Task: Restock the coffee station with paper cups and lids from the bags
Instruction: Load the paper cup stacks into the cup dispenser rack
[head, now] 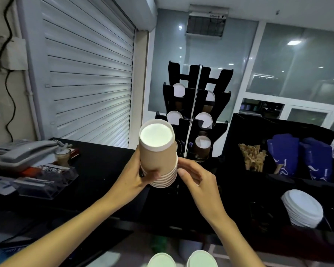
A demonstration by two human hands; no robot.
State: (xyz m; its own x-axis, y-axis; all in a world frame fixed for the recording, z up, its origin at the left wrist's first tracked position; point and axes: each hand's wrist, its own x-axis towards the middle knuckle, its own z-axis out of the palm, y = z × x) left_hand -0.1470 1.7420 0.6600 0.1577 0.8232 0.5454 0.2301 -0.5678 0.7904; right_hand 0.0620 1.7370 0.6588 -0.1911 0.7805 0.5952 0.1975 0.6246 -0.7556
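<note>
A stack of nested brown paper cups (158, 155), bottoms up toward me, is held over the black counter in front of the black cup dispenser rack (195, 112). My left hand (141, 174) grips the stack's left side. My right hand (193, 175) touches the stack's lower right rims with its fingers curled. The rack's slots hold brown cups with white ends showing. A pile of white lids (305, 209) lies at the right. Two more white cup or lid stacks (183, 260) show at the bottom edge.
A black organiser (278, 151) at the right holds wooden stirrers (252, 157) and blue packets (301, 157). A grey telephone (21, 153), a small glass (63, 156) and clear plastic trays (46, 180) sit on the left. A shutter (89, 74) closes the back left.
</note>
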